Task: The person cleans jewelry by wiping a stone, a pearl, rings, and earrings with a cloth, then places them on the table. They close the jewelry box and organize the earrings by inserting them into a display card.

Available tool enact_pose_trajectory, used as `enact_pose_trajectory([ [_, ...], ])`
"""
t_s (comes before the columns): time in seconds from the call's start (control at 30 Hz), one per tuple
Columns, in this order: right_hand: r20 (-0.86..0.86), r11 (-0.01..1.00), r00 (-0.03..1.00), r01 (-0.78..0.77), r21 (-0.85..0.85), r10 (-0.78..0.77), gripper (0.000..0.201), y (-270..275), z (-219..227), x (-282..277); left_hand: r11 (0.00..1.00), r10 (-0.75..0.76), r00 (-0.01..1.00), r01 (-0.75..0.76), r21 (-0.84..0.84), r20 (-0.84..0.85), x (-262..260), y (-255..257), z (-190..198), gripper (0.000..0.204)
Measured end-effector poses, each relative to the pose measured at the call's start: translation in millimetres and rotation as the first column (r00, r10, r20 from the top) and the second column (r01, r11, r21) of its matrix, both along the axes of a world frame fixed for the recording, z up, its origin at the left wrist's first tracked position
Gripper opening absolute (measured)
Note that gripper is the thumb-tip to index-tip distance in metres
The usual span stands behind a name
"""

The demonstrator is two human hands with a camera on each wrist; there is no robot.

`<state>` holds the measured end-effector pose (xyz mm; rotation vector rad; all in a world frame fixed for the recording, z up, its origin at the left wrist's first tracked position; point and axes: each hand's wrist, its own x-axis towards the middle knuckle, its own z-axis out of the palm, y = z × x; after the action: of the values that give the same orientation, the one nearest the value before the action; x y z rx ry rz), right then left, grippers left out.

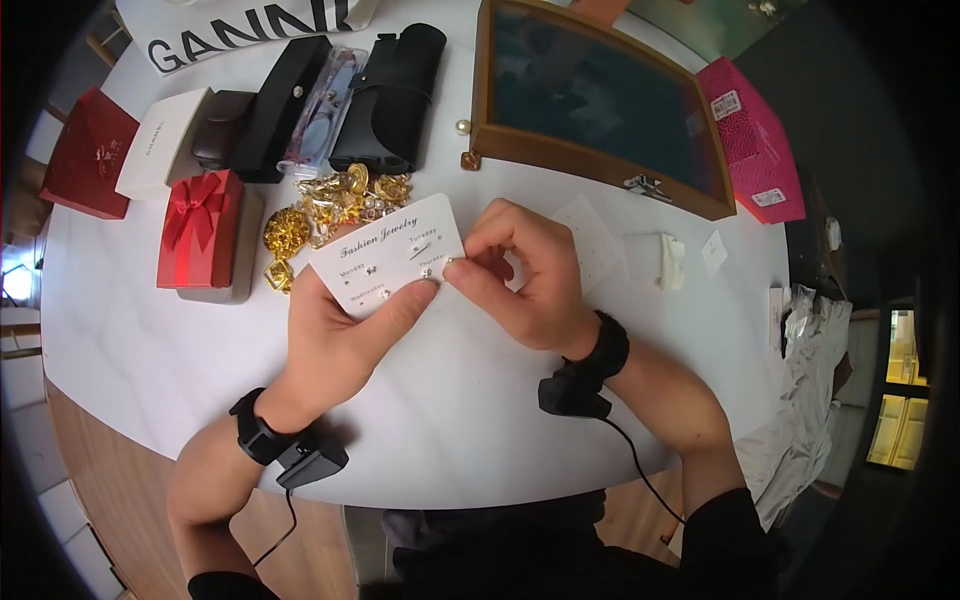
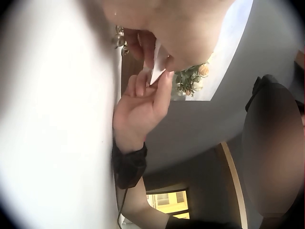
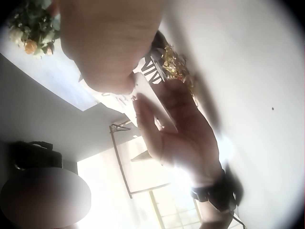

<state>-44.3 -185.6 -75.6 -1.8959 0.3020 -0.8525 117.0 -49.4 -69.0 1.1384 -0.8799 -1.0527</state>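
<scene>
A white earring card (image 1: 390, 262) printed "Fashion Jewelry" is held tilted above the table, with small studs beside the weekday names. The left hand (image 1: 345, 345) grips its lower left side, thumb on the front near a stud, other fingers hidden behind. At the card's right edge, the right hand (image 1: 530, 275) pinches with thumb and forefinger at a small pearl-like stud (image 1: 450, 262). In the left wrist view the card (image 2: 158, 71) shows nearly edge-on between the left hand (image 2: 174, 28) and the right hand (image 2: 143, 107). The right wrist view shows the card (image 3: 152, 100) along the left thumb.
Gold jewelry (image 1: 345, 200) lies beyond the card. Red gift box (image 1: 200, 230), white box (image 1: 163, 143), black cases (image 1: 385, 100) and a clear pouch (image 1: 325, 110) stand left and behind. A glass-lidded wooden box (image 1: 600, 100) and pink box (image 1: 750, 140) are back right, small cards (image 1: 714, 250) nearer.
</scene>
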Motion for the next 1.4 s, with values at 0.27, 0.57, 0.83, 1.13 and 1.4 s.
enact_pose_trajectory([
  [0.27, 0.089, 0.979, 0.979, 0.173, 0.109, -0.183, 0.013, -10.6, -2.7, -2.8, 0.946, -0.324, 0.946, 0.324, 0.000, -0.008, 2.8, 5.6, 11.2, 0.032],
  [0.57, -0.182, 0.922, 0.957, 0.149, -0.357, -0.225, 0.013, -18.6, -15.9, 12.1, 0.612, -0.738, 0.644, 0.764, 0.203, -0.198, 7.6, 0.7, 10.1, 0.042],
  [0.83, -0.272, 0.869, 0.929, 0.095, -0.486, -0.253, 0.021, -16.7, -10.6, 22.2, 0.694, -0.584, 0.668, 0.706, 0.144, -0.461, 8.6, 0.6, 5.8, 0.054],
  [1.13, -0.243, 0.880, 0.945, 0.084, -0.467, -0.219, 0.007, -21.9, -13.4, 19.4, 0.757, -0.478, 0.656, 0.645, 0.105, -0.584, 12.0, 3.3, -2.9, 0.067],
  [1.4, -0.241, 0.813, 0.944, 0.044, -0.581, -0.223, 0.009, -19.8, -15.0, 22.1, 0.766, -0.476, 0.678, 0.633, 0.115, -0.560, 12.3, 4.8, -4.6, 0.067],
])
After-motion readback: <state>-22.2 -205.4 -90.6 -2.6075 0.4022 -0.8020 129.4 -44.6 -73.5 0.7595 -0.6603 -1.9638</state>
